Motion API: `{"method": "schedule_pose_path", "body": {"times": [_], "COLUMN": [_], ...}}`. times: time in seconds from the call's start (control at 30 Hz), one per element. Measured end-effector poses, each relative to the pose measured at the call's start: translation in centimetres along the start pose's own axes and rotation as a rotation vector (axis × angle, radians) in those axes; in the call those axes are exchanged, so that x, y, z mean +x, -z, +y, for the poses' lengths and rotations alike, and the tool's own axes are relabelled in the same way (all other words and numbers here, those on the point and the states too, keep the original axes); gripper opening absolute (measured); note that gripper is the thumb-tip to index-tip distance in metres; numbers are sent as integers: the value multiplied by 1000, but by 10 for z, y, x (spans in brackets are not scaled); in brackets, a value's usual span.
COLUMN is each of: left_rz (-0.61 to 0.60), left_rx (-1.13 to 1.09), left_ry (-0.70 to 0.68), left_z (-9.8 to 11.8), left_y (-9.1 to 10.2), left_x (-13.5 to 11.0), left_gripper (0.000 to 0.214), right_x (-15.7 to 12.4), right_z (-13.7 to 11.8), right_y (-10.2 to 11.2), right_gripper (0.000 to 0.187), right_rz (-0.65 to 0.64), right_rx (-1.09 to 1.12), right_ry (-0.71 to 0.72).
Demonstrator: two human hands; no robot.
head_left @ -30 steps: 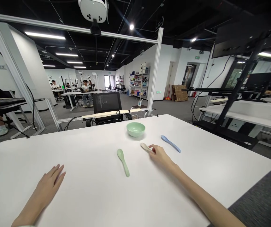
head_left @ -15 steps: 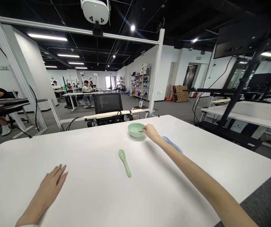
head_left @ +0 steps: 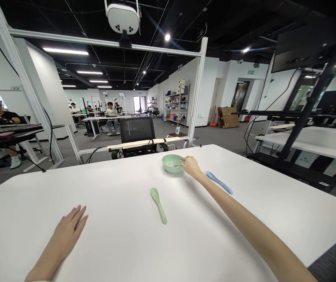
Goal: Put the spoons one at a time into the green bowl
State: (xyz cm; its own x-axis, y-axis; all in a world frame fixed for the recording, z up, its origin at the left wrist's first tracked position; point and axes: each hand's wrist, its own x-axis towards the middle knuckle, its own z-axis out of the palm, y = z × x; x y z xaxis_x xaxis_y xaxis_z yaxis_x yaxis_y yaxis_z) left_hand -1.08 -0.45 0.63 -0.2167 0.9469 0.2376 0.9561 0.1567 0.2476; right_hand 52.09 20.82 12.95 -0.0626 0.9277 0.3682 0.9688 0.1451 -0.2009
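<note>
Green bowl (head_left: 170, 163), right hand (head_left: 190, 167) at its rim

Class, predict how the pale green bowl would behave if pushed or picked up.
The pale green bowl probably feels stiff: its smooth wall holds a clean round shape. Its gloss may be slippery. Its sides narrow toward the base, so a push at the rim might tip it.
</note>
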Motion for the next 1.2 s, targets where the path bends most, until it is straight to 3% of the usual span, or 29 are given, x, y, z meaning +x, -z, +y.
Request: {"method": "schedule_pose_path", "body": {"times": [0.13,0.27,0.47,0.93,1.07,1.2], "left_rz": [5,6,48,65,60,50], "left_rx": [0,-9,-15,-35,-37,-30], "left_ry": [-17,-22,-40,-22,-31,-35], "left_z": [-3,-6,-11,-12,-13,-13], "left_y": [-3,-5,-9,-10,-10,-9], "left_x": [1,1,3,3,3,2], "left_gripper": [81,81,75,72,74,76], "right_x": [-32,-73,-100,-99,-68,-18], "right_z": [40,79,106,92,75,38], "right_y": [-8,-27,-48,-33,-10,20], "right_gripper": [43,47,53,39,37,34], "right_rz": [54,-4,-106,-81,-10,-3], "right_rx": [90,129,183,271,247,199], "right_ry": [46,106,123,46,30,89]}}
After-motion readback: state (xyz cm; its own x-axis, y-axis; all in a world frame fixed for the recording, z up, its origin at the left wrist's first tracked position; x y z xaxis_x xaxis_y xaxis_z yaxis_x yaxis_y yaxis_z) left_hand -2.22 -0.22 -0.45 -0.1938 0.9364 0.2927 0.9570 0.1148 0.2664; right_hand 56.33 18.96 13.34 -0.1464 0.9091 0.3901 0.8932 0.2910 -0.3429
